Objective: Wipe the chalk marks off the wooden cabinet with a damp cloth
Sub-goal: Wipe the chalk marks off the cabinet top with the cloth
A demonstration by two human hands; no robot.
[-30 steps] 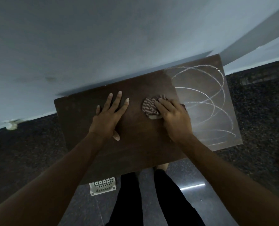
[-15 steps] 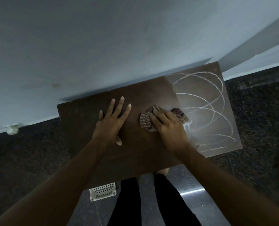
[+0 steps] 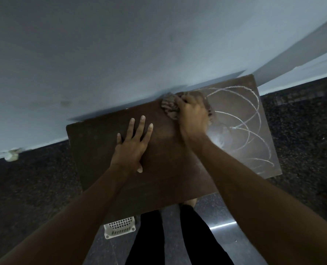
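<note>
Your left hand (image 3: 132, 148) lies flat on the dark top of the wooden cabinet (image 3: 105, 150), fingers spread, palm down, holding nothing. Your right hand (image 3: 194, 113) is closed over the bunched striped cloth (image 3: 169, 106), pressing it against the cabinet top at the far edge, next to the wall (image 3: 120, 54). The hand is motion-blurred. White looping chalk marks (image 3: 244, 123) cover the right portion of the top, just beside the cloth. A white slotted basket (image 3: 119, 227) sits on the floor below the cabinet's near edge.
</note>
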